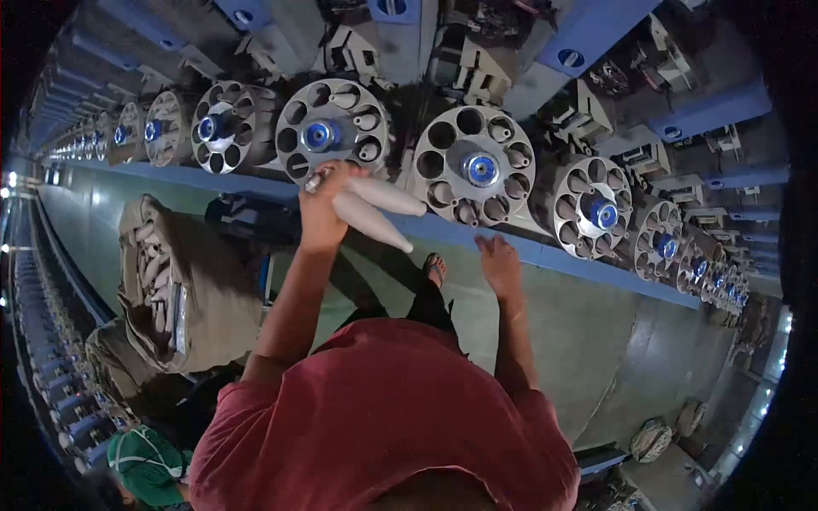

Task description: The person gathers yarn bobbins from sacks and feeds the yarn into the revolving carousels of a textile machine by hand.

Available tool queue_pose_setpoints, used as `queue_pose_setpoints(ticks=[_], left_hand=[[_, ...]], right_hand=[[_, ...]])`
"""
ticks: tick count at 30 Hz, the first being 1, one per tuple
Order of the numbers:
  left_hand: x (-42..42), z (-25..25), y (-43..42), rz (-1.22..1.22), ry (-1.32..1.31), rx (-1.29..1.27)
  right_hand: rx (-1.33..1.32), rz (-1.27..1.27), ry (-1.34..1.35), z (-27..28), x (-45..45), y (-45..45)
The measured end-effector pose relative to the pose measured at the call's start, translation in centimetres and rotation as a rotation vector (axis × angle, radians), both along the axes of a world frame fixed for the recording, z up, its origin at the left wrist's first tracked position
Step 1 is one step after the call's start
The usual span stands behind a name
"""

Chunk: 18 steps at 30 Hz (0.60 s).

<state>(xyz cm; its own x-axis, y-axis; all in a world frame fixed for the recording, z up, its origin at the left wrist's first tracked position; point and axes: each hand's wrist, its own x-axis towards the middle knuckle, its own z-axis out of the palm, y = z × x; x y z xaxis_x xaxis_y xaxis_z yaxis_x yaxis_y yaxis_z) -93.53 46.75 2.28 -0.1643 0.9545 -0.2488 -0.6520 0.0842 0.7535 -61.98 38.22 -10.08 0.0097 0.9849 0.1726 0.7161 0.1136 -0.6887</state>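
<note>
Gripping two pale, tapered yarn bobbins (372,223), the person's left hand (328,194) is out at the row of machines, fingers wrapped around the thick ends so the narrow tips fan out toward the person's right. There's also a small shiny bit poking out by the knuckles, too small to tell what it is. That hand is right at the lower edge of one round magazine (294,112), the kind with a ring of holes and a blue hub (318,135) in the middle. More bobbins sit in the holes on its right side, while the ones on the left look like dark openings.

The right hand (501,260) is just below the next round holder (452,122), fingers half curled and bunched together. Can't really tell if the tips are touching or pinching anything. That holder has bobbins in the holes down its right side and along the bottom, around its own blue center.

Same wheels run off both ways along the blue rail (545,255). Over on the left there's a big tan sack (217,285), mouth open, with a pile of pale bobbins (155,264) inside. Down in the bottom left corner is a co-worker in a green cap (146,464). One sandaled foot (435,269) shows on the greenish floor (579,341) between the arms.
</note>
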Motion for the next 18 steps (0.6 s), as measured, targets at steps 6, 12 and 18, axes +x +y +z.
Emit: queue_pose_setpoints(ticks=[6,12,18], left_hand=[[-6.4,-0.1,-1.8,-0.134,-0.295,0.151],[-5.4,1.0,-1.2,-0.26,-0.332,0.051],[-8.4,0.2,0.3,-0.08,-0.414,0.043]], right_hand=[[-0.305,0.384,1.908,12.8,-4.0,2.7],[-0.164,0.506,0.327,16.5,-16.7,6.0],[-0.583,0.079,0.853,9.1,-10.4,5.2]])
